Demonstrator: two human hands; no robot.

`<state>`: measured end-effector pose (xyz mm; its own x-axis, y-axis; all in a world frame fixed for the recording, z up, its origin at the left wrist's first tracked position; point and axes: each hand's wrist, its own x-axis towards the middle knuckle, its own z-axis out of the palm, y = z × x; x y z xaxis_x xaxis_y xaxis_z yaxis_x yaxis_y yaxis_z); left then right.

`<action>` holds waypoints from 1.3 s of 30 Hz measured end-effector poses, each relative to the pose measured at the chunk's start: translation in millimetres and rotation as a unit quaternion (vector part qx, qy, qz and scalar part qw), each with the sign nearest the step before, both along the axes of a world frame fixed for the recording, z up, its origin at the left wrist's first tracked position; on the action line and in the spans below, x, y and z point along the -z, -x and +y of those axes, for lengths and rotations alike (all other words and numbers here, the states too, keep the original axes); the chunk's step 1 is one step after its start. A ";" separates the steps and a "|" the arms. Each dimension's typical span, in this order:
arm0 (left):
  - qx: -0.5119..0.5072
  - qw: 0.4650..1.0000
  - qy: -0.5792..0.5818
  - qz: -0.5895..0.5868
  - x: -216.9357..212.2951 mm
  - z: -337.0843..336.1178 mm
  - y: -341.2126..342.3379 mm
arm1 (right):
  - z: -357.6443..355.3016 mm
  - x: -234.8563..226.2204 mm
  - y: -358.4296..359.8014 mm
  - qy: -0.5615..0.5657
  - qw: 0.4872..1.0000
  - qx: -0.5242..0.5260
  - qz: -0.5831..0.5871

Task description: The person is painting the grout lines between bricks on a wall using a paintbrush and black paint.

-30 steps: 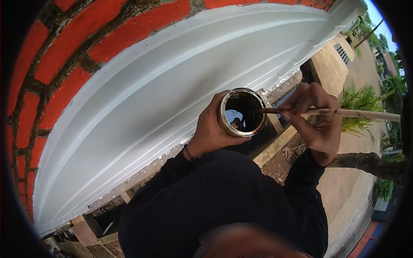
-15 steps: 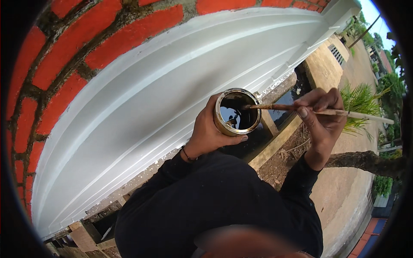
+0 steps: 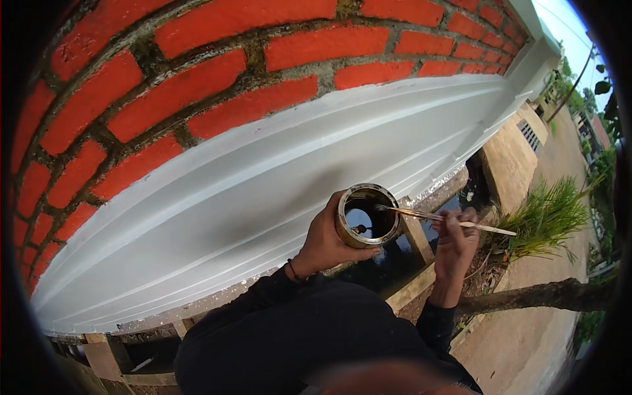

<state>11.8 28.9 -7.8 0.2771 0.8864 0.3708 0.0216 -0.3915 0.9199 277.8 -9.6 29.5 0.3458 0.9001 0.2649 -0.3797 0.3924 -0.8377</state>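
My left hand (image 3: 327, 240) is wrapped round an open metal can (image 3: 341, 227), tilted so its mouth shows. Dark, glossy liquid (image 3: 361, 222) inside reflects the sky. Between the fingers of my right hand (image 3: 455, 242) is a thin paintbrush (image 3: 421, 214) with a pale wooden handle end. Its bristle end reaches over the can's right rim into the mouth. Whether the bristles touch the liquid I cannot tell. In front of both hands rises a wall with red-painted bricks (image 3: 263, 105), dark joints between them, and a white moulded lower band (image 3: 217, 217).
A drain with dark water (image 3: 395, 260) and concrete cross-pieces (image 3: 416, 240) runs along the wall's foot. A leafy green plant (image 3: 546, 214) and a tree trunk (image 3: 526, 299) stand to the right, beside a dirt road (image 3: 526, 342).
My view has tilted up, showing more red brick, and the can and hands sit lower in the picture. My right hand has come closer to the can, with the brush still over its mouth.
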 end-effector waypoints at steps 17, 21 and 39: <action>-0.036 0.999 0.021 -0.022 4.1 -16.4 13.7 | 74.2 -66.1 103.1 -0.250 0.964 -0.007 0.094; -0.018 0.999 0.043 -0.010 9.1 -22.3 10.5 | 78.9 -86.0 125.0 -0.423 0.883 0.101 -0.177; -0.001 0.993 0.120 0.007 26.1 -26.8 10.2 | 76.2 -107.0 174.2 -0.493 0.799 0.053 -0.340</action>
<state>1.6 2.1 -33.8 0.2782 0.9494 0.1458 0.0352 -0.1618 0.9862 103.6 66.6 136.5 -0.1191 0.1123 0.9865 0.1108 0.9889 -0.0992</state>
